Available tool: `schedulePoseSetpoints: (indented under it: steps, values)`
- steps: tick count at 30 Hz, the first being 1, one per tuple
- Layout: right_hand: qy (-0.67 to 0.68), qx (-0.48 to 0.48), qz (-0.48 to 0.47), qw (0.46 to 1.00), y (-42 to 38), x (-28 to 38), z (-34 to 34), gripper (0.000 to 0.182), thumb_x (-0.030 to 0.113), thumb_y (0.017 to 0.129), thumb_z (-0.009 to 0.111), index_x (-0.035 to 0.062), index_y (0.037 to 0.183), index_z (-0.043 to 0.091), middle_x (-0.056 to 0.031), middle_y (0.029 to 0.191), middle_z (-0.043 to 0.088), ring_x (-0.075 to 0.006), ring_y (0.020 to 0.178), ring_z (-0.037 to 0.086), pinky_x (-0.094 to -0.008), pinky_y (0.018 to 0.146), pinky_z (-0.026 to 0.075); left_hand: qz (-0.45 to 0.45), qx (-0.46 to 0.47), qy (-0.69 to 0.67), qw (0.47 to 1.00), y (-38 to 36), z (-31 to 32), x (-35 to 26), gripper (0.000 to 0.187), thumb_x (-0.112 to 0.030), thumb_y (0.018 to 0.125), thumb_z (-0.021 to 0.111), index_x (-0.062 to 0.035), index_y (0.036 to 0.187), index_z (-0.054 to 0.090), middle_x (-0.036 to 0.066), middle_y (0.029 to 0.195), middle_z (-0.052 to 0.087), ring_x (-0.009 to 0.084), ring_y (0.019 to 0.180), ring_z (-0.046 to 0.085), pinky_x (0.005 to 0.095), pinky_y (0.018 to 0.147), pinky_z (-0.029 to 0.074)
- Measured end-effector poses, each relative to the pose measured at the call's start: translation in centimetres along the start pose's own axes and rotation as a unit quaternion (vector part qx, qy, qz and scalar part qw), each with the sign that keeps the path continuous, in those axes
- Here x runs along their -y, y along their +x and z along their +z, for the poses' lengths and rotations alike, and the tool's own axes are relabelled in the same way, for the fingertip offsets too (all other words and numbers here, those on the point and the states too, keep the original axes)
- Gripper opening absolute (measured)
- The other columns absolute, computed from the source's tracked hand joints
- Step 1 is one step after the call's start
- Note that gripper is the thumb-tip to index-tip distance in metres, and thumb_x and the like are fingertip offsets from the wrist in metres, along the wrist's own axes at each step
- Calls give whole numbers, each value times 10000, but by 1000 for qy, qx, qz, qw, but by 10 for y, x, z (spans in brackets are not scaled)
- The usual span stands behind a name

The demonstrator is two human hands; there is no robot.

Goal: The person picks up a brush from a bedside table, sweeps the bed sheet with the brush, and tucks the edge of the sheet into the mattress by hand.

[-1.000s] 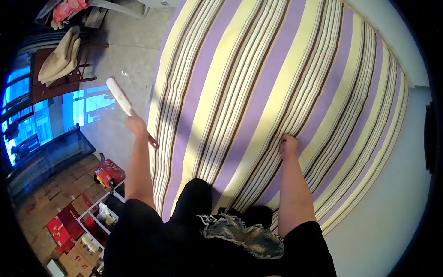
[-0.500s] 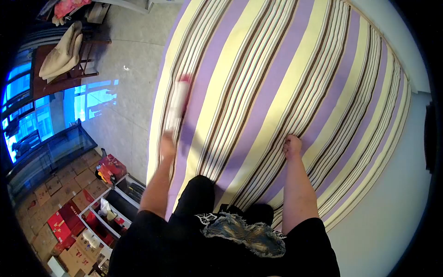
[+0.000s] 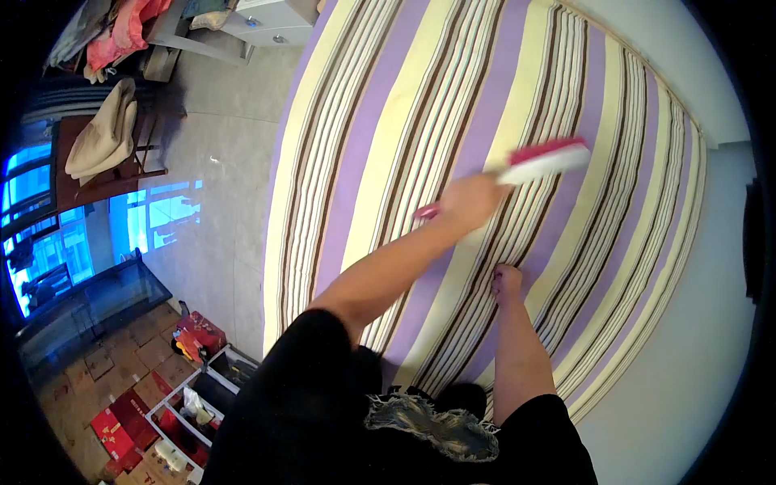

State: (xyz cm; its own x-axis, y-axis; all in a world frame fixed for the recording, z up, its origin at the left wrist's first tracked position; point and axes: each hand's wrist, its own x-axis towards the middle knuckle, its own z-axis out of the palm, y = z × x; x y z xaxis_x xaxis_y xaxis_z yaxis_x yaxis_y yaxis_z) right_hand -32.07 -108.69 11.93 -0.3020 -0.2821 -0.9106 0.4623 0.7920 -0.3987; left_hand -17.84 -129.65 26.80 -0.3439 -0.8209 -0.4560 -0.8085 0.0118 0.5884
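Observation:
A white bed brush [image 3: 546, 162] with dark pink bristles and a pink handle end is gripped in my left hand [image 3: 470, 202], whose fingers wrap round the handle. The brush is held out across the middle of the bed, its bristle side toward the far end; motion blurs it a little. Below it, my right hand [image 3: 507, 283] rests as a closed fist on the striped bed sheet [image 3: 404, 105]. Nothing shows between its fingers. The sheet has purple, yellow, brown and white stripes and lies mostly flat.
A wall [image 3: 687, 323] borders the bed on the right. Left of the bed are a tiled floor [image 3: 234, 145], a chair with a beige cloth [image 3: 105, 133], and a white rack [image 3: 174, 396] with items. A white drawer cabinet [image 3: 271, 23] stands at the far left corner.
My left hand has swung the brush from the bed's left edge to the right, across the middle. My right fist stays on the sheet, slightly lower in view. The view has shifted a little.

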Motion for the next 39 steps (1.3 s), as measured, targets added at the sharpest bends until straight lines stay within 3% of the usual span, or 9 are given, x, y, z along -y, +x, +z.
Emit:
schedulePoseSetpoints:
  steps: [6, 13, 16, 20, 25, 29, 34, 38, 39]
  values:
    - [27, -1, 12, 1000, 8, 0, -12, 208, 36, 707, 518, 121, 564, 394, -9, 471, 337, -152, 324, 313, -316, 314, 197, 46, -21, 103, 993, 101, -22, -39, 258, -228, 882, 506, -52, 964, 676, 153, 942, 690, 294, 896, 680, 423, 777, 536]
    - [34, -1, -10, 999, 14, -7, -7, 186, 31, 706, 524, 98, 561, 428, -21, 473, 363, -153, 322, 327, -313, 311, 202, -216, -333, 153, 905, 40, -206, 346, 333, -250, 921, 459, -27, 1070, 657, 176, 1082, 652, 321, 982, 643, 406, 826, 514]
    - [-11, 26, -73, 997, 30, -23, -16, 184, 36, 698, 526, 94, 548, 438, -26, 468, 377, -152, 316, 320, -314, 310, 204, -545, -503, -218, 634, -89, -233, 434, 434, -365, 891, 525, 24, 1065, 608, 171, 891, 664, 347, 813, 639, 444, 718, 502]
    - [10, -11, -49, 999, 32, -23, -12, 185, 52, 689, 538, 94, 532, 449, -30, 459, 387, -147, 308, 308, -315, 308, 205, -410, -420, 186, 788, -125, -180, 441, 445, -352, 951, 423, 33, 928, 644, 250, 870, 657, 390, 786, 633, 464, 701, 467]
    - [20, -6, -24, 999, 28, -20, -18, 189, 56, 695, 540, 99, 535, 449, -24, 458, 373, -155, 314, 327, -320, 304, 213, -90, -363, 32, 927, -48, -86, 302, 350, -315, 912, 513, 1, 977, 648, 254, 889, 646, 416, 869, 620, 471, 758, 476]
    - [-16, -12, -28, 999, 29, -18, -24, 207, 53, 702, 538, 109, 530, 439, -20, 460, 352, -160, 320, 334, -327, 308, 214, -193, -200, 72, 958, -17, -84, 178, 387, -395, 934, 473, -38, 960, 620, 219, 917, 645, 426, 883, 607, 485, 778, 475]
    - [-10, -8, -34, 999, 23, -13, -25, 224, 48, 718, 528, 108, 526, 430, -24, 460, 352, -167, 317, 323, -330, 309, 211, -241, -298, 45, 922, -90, -120, 379, 354, -290, 916, 479, 0, 1003, 663, 156, 915, 693, 340, 832, 667, 449, 697, 507]
    - [4, -21, -72, 997, 25, -17, -19, 244, 41, 737, 515, 112, 529, 410, -19, 461, 343, -164, 323, 323, -331, 310, 218, -796, -341, -249, 433, -264, -149, 520, 721, -620, 867, 401, 22, 1160, 547, 259, 1053, 612, 546, 996, 502, 760, 499, 247]
    - [1, -21, -65, 998, 21, -19, -22, 244, 41, 737, 515, 112, 529, 410, -19, 461, 343, -164, 323, 323, -331, 310, 218, -701, -417, -204, 541, -295, -145, 519, 542, -457, 893, 452, 0, 1159, 573, 219, 1111, 614, 430, 1013, 554, 586, 670, 364]
